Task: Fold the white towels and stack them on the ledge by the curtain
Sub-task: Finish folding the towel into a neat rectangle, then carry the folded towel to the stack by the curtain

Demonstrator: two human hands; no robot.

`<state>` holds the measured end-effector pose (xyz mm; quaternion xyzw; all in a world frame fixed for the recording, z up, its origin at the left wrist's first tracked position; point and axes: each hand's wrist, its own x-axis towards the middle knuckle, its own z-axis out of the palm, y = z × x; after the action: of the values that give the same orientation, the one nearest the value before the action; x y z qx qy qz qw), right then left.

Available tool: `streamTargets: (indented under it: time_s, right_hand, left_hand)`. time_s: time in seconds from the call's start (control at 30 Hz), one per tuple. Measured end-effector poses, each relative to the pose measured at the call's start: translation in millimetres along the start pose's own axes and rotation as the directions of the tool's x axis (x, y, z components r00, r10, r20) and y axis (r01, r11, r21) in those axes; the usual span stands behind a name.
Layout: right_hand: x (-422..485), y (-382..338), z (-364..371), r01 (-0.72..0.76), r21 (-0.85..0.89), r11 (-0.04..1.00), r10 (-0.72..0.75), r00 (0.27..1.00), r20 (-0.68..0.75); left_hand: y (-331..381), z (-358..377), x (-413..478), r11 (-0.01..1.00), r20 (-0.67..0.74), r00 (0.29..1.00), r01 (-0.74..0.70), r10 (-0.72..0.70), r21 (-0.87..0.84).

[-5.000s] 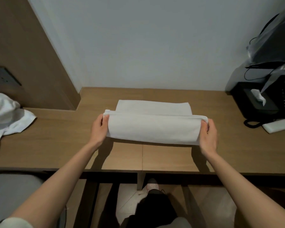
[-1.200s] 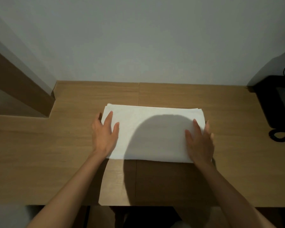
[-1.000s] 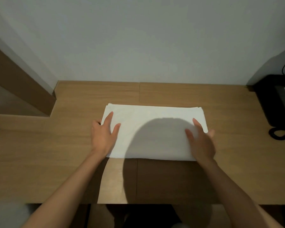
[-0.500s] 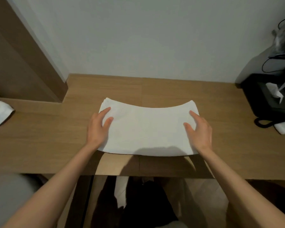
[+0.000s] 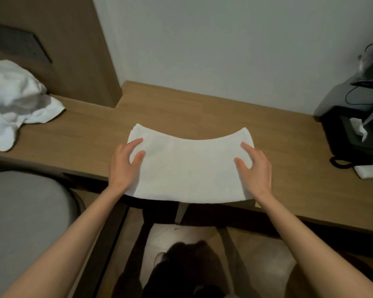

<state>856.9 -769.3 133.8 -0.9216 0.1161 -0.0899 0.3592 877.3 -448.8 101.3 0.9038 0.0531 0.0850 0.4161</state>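
A folded white towel (image 5: pixel 190 166) hangs just above the wooden desk (image 5: pixel 202 110), sagging in the middle, its near edge past the desk's front edge. My left hand (image 5: pixel 123 168) grips its left end and my right hand (image 5: pixel 256 171) grips its right end; on each hand two digits lie on top and the rest are hidden underneath. A crumpled pile of white towels (image 5: pixel 11 100) lies at the far left of the desk. No ledge or curtain is in view.
A black tissue box (image 5: pixel 353 134), a coiled phone cord (image 5: pixel 340 163) and a white remote (image 5: pixel 370 171) sit at the right end. A wooden wall panel (image 5: pixel 73 50) rises at the back left. A grey cushion (image 5: pixel 24 222) is at lower left.
My hands went from pressing the towel flat to gripping its ends, lifting it and drawing it toward me. My view has pulled back and swung left, showing the crumpled pile.
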Motion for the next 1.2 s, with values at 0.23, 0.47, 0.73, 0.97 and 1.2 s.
streamTargets:
  time_s: [0.23,0.47,0.73,0.97,1.2]
  right_hand:
    - [-42,17,-22,0.053,0.031,0.998,-0.054,0.997,0.049]
    - [-95,51,-47,0.131,0.075,0.988,-0.142,0.978,0.156]
    - [-185,50,-42,0.278,0.1,0.955,-0.296,0.892,0.342]
    - [-278,-2,-4,0.434,0.191,0.88,-0.467,0.72,0.514]
    - [-398,-68,52,0.554,0.301,0.776,-0.599,0.498,0.627]
  left_hand:
    - [15,-10,-81,0.996,-0.084,0.994,0.068,-0.063,0.054]
    - [29,-2,-198,0.983,-0.21,0.967,0.163,-0.143,0.081]
    - [22,-25,-353,0.923,-0.365,0.863,0.385,-0.348,0.03]
    - [-4,-82,-482,0.801,-0.513,0.667,0.595,-0.54,-0.069]
    - [-52,-148,-616,0.649,-0.606,0.404,0.717,-0.685,-0.256]
